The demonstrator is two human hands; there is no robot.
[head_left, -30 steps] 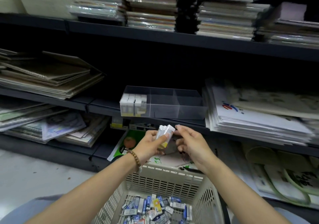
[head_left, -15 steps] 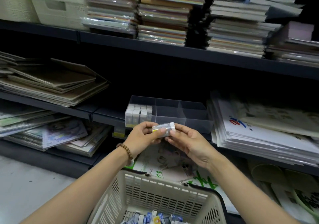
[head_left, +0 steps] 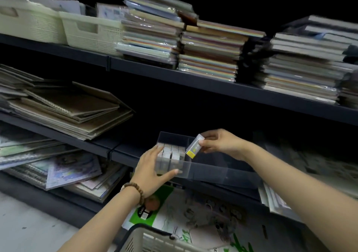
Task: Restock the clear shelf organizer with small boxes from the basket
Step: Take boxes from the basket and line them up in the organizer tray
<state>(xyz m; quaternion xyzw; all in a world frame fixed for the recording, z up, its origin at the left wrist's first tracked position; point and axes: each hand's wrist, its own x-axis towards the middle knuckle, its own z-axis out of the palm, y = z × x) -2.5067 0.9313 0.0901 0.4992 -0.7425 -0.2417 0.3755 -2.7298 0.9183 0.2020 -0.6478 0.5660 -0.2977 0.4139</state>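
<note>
The clear shelf organizer (head_left: 217, 171) sits on the middle shelf, its left compartment holding a row of small white boxes (head_left: 171, 155). My left hand (head_left: 150, 169) holds the organizer's left end, fingers along the side and thumb on the front wall. My right hand (head_left: 219, 142) pinches a small white box with a yellow end (head_left: 194, 147), tilted, just above the organizer beside the filled compartment. Only the rim of the cream basket (head_left: 147, 239) shows at the bottom edge.
Stacks of notebooks and paper pads (head_left: 209, 52) fill the upper shelf beside cream bins (head_left: 91, 30). Sketchbooks (head_left: 64, 110) lie left of the organizer, paper stacks to its right. Flat printed packs (head_left: 186, 213) lie on the low shelf behind the basket.
Both hands rose from in front of the shelf to the organizer. The left hand let go of the box and took the organizer's left end; the right hand carried the box above it.
</note>
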